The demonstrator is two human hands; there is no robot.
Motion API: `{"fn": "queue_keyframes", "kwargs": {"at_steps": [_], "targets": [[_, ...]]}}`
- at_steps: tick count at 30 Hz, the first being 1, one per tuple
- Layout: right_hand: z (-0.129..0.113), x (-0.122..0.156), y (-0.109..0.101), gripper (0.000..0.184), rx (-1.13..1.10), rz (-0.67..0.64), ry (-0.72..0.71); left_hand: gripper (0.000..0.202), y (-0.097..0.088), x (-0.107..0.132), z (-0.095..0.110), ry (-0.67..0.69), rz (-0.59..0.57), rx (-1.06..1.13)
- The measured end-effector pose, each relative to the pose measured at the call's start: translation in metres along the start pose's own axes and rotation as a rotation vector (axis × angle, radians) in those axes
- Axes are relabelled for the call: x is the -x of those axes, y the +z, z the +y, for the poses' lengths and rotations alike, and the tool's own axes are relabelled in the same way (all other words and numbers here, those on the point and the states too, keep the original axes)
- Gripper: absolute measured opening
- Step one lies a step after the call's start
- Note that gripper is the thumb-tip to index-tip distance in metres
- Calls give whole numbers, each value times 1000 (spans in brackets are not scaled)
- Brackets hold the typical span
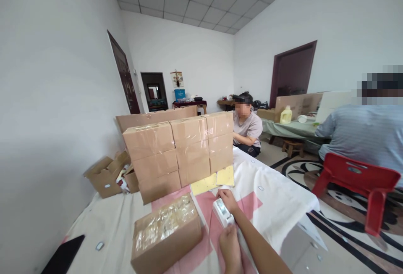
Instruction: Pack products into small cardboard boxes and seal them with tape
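A small white handheld device (pixel 223 212) with a greyish window on its top is between my two hands over the cloth-covered table; its exact kind is unclear. My left hand (pixel 230 244) is closed at the near end of it, with the fingertips partly hidden. Curled around the far end and right side is my right hand (pixel 228 201). Just left of the hands lies a taped cardboard box (pixel 166 234), its top covered in shiny clear tape. Yellow sheets (pixel 206 184) lie beyond the hands, partly under a stack of boxes.
Stacked cardboard boxes (pixel 176 150) rise at the table's far side. An opened carton (pixel 105 177) stands at the left, and a dark flat object (pixel 64 255) lies at the near left corner. One person (pixel 247 127) crouches beyond; another sits right, by a red chair (pixel 359 173).
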State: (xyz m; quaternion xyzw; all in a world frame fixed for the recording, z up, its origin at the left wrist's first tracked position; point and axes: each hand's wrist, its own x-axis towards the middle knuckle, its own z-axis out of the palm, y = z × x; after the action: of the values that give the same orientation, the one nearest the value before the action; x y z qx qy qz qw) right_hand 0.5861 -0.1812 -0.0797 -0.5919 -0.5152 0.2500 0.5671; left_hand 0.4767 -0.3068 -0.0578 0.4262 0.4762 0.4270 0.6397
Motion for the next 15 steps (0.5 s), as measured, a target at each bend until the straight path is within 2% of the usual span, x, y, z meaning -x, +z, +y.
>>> {"fn": "queue_keyframes", "kwargs": {"at_steps": [3, 11, 15], "targets": [[1, 0, 1, 42, -5, 9, 2, 51, -1, 1, -1, 40, 45, 9], [9, -2, 2, 40, -32, -4, 7, 48, -4, -13, -27, 76, 14, -33], [5, -2, 2, 37, -35, -6, -1, 46, -5, -18, -32, 110, 8, -94]]}}
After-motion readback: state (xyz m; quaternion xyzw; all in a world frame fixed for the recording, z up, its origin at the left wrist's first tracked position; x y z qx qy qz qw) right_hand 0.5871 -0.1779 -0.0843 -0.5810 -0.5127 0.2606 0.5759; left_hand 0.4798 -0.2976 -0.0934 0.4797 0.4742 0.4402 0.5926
